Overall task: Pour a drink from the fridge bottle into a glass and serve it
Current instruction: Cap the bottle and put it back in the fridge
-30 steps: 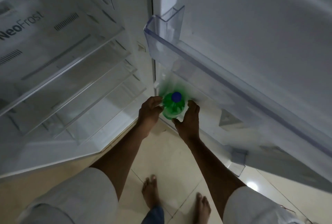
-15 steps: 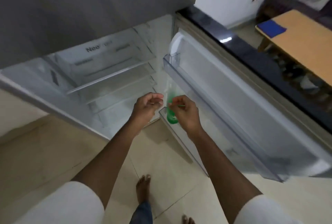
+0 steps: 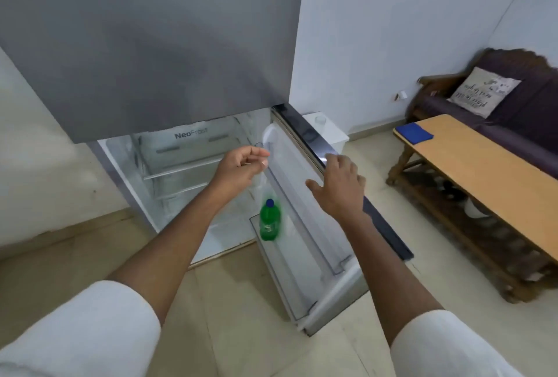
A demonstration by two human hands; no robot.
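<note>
A green bottle [image 3: 269, 221] with a blue cap stands upright in the lower door shelf [image 3: 305, 259] of the open fridge door [image 3: 302, 195]. Neither hand touches it. My left hand [image 3: 241, 168] hovers above the bottle with its fingers curled together and nothing in them. My right hand [image 3: 335, 186] is spread, fingers apart, at the door's upper edge, right of the bottle. What looks like a clear glass [image 3: 320, 120] sits on a small white stand [image 3: 335, 135] behind the door.
The fridge compartment [image 3: 181, 171] shows bare shelves; the grey upper door [image 3: 151, 44] fills the top. A wooden table [image 3: 489, 177] with a blue cloth [image 3: 414, 133] stands at the right, a dark sofa [image 3: 513, 98] with a cushion behind it. The floor is tiled.
Both hands have let go of the bottle and risen; it now stands alone in the door shelf. My view has pulled up and back from the fridge. My right hand has moved to the door's edge.
</note>
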